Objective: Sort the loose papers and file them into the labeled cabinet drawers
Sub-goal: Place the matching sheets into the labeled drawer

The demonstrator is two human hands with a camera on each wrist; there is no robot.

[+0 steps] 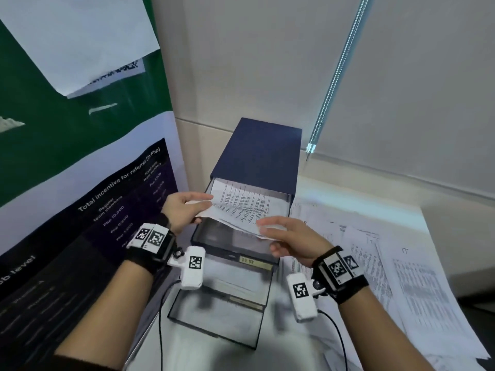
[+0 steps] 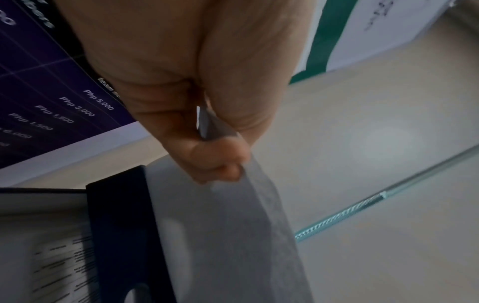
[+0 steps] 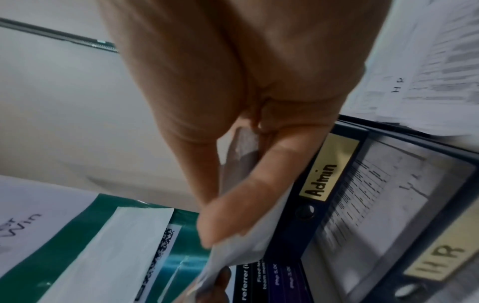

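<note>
We've got a printed sheet (image 1: 238, 207) held flat over the top open drawer (image 1: 203, 231) of the dark blue cabinet (image 1: 257, 153) on the desk (image 1: 401, 207): our left hand (image 1: 184, 210) pinches its left edge, thumb on top w/ fingers under, and our right hand (image 1: 292, 239) pinches the near right corner. The right wrist view shows drawer fronts labeled "Admin" (image 3: 327, 176) & "HR" (image 3: 438, 258), each w/ papers inside. More loose papers (image 1: 396, 266) lie spread on the desk just right of the cabinet.

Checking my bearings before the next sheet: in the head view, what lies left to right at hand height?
Dark poster → left hand → held sheet over the top open drawer → right hand → loose papers spread on the table.
</note>
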